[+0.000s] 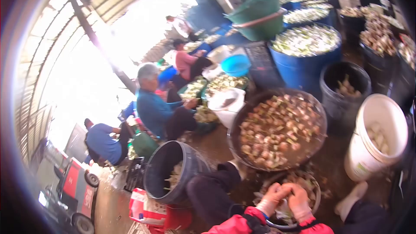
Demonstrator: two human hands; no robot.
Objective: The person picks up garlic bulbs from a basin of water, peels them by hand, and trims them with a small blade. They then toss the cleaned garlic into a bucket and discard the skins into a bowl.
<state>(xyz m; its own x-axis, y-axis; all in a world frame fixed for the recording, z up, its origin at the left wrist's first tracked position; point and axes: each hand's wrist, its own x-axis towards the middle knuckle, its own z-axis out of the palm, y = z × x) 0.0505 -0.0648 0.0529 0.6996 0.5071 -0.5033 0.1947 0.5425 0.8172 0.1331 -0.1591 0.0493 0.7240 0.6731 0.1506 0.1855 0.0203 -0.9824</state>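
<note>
My left hand (270,198) and my right hand (299,200) meet at the fingertips, both with curled fingers. They are over a round bucket (318,195) holding loose peelings. What the fingers pinch between them is hidden; a pale, leafy scrap (284,213) shows just below. Beyond my hands stands a wide dark tub (233,141) full of pinkish-brown garlic bulbs (277,128) in murky water. A white bucket (354,164) with some pale peeled pieces inside leans at the right, near my foot (350,201).
To the left a grey bucket (158,190) lies tilted beside a red and white sack (145,208). Blue barrels (294,67) heaped with pale cloves and a black bucket (331,104) stand behind the tub. Several people sit working at left, one in a teal top (151,110).
</note>
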